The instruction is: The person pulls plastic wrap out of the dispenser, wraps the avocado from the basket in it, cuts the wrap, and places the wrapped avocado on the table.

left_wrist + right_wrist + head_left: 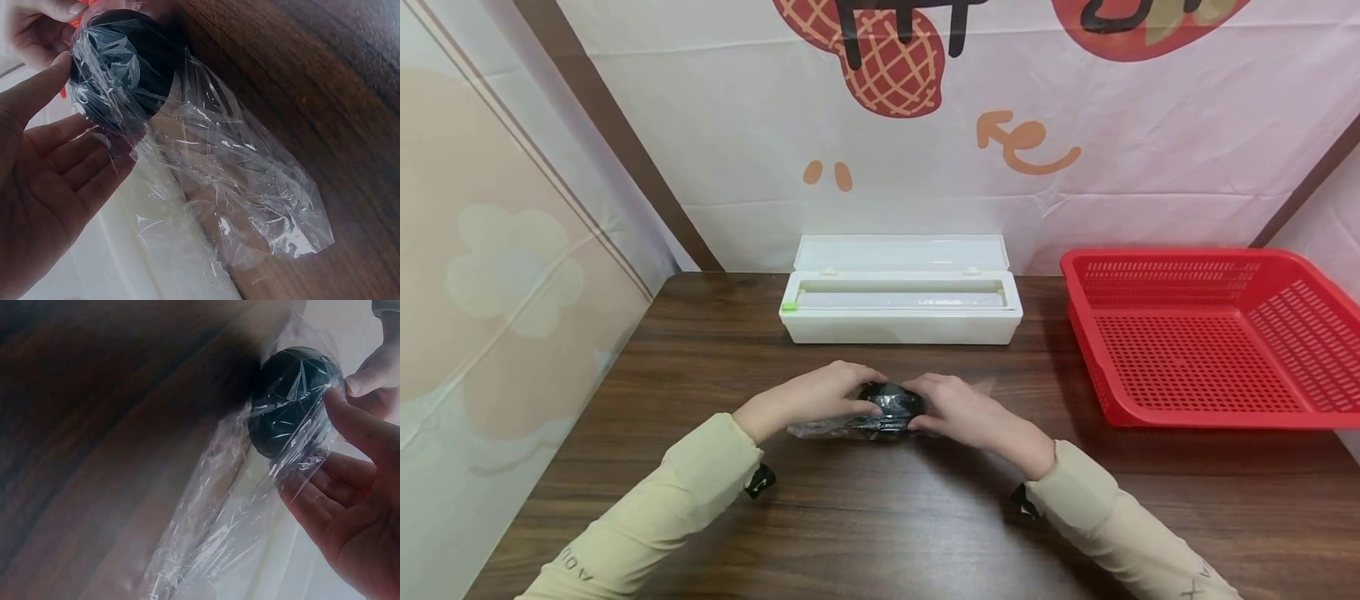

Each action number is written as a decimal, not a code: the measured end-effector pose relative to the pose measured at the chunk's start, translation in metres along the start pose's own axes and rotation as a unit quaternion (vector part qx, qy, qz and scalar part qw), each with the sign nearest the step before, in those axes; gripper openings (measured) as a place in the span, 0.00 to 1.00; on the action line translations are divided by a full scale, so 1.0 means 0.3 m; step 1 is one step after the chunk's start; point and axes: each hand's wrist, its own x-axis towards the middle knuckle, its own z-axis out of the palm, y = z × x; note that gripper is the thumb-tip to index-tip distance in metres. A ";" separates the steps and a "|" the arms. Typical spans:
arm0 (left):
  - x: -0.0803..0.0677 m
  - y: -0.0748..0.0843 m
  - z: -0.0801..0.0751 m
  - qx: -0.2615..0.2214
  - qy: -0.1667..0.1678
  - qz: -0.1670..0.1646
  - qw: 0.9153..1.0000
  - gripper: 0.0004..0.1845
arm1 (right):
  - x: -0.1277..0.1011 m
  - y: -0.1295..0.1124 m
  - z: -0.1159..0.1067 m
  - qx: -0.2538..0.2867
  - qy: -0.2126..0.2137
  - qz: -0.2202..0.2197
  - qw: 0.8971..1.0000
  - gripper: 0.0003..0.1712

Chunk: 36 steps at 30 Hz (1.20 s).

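Observation:
A smooth, dark rounded object (pixel 893 400) sits between the two hands over the table, with clear cling film (pixel 250 181) drawn round it. The left hand (pixel 823 395) holds its left side, thumb in front and fingers behind. On the opposite side the right hand (pixel 958 408) grips it in the same way, its thumb (pixel 359 425) pressing the wrapped surface. Loose, crinkled film trails off to both sides, seen in the two wrist views. What kind of thing lies under the film, I cannot tell.
Behind the hands stands a white cling film dispenser (pixel 898 327), its lid raised and a roll inside, with a green slider (pixel 789 307) at its left end. A red plastic basket (pixel 1225 417) is at the right. Printed fabric (pixel 737 100) hangs behind the wooden table (pixel 865 517).

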 end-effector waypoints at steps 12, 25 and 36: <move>0.006 0.007 0.010 -0.027 -0.004 -0.004 1.000 0.24 | 0.007 0.005 -0.005 -0.003 -0.008 0.002 1.000 0.22; 0.008 0.031 0.034 -0.034 -0.019 -0.015 0.999 0.25 | -0.010 0.003 -0.028 0.008 -0.047 -0.008 0.999 0.22; 0.007 0.039 0.041 -0.063 -0.026 -0.027 0.997 0.22 | -0.012 0.016 -0.036 -0.001 -0.044 -0.046 0.998 0.23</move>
